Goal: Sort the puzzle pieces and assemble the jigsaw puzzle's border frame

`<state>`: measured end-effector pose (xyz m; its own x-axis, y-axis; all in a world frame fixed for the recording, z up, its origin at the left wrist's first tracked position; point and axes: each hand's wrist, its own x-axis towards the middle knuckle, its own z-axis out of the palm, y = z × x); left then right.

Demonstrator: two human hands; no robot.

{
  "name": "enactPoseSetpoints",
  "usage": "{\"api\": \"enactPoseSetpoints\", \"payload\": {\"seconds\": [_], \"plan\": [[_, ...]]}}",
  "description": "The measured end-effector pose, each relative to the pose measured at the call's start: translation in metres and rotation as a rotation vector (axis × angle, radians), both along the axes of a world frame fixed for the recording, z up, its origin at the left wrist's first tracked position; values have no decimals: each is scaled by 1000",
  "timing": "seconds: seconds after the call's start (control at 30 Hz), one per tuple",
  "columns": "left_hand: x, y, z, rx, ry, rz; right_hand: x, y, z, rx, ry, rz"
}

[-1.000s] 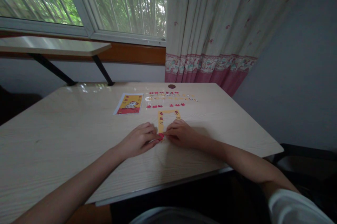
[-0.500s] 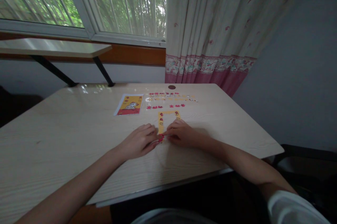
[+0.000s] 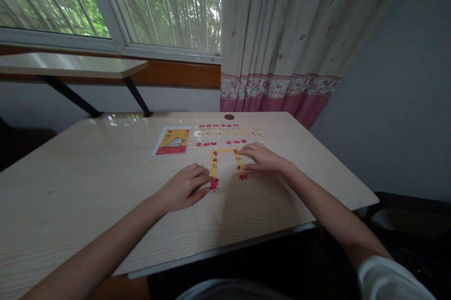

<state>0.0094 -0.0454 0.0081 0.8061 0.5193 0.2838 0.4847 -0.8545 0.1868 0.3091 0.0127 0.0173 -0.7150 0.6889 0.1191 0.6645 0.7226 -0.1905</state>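
My left hand (image 3: 186,188) rests on the table with its thumb and index finger at the edge of a red puzzle piece (image 3: 214,186). That piece lies at the lower end of the left strip of a partly joined yellow puzzle border (image 3: 213,168). My right hand (image 3: 262,157) is open beside the border's right strip, fingers apart and nothing visible in them. A red corner puzzle piece (image 3: 243,177) sits at the bottom of that right strip. A picture sheet (image 3: 174,141) with a white cartoon animal on yellow and red lies to the left.
Loose red puzzle pieces (image 3: 237,142) lie in a row beyond the border. Behind them are rows of yellow and white puzzle pieces (image 3: 229,130). A raised shelf (image 3: 73,65) stands at the back left of the table (image 3: 105,173). A curtain (image 3: 278,56) hangs behind.
My right hand has left the lower left red piece and moved right and away from me, its fingers spreading. The right strip now shows. My left hand stays at the red piece.
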Motion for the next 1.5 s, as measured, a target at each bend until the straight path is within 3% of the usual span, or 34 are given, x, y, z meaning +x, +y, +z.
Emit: {"api": "enactPoseSetpoints", "payload": {"seconds": [0.3, 0.53, 0.7, 1.0, 1.33, 1.5], "plan": [[-2, 1, 0, -6, 28, -8, -4, 0, -4, -82, 0, -23], [-2, 2, 1, -1, 27, 3, -3, 6, -5, -34, 63, -9], [-7, 7, -2, 46, 27, 47, -32, 30, -2, 95, 77, -48], [-9, 9, -4, 53, 9, 85, -98, 68, -7, 90, 30, -252], [-8, 10, -4, 61, -11, 74, -102, 90, -9, -94, 110, -171], [-7, 8, -1, 49, -4, 86, -100, 85, -7, -104, 145, -148]]}}
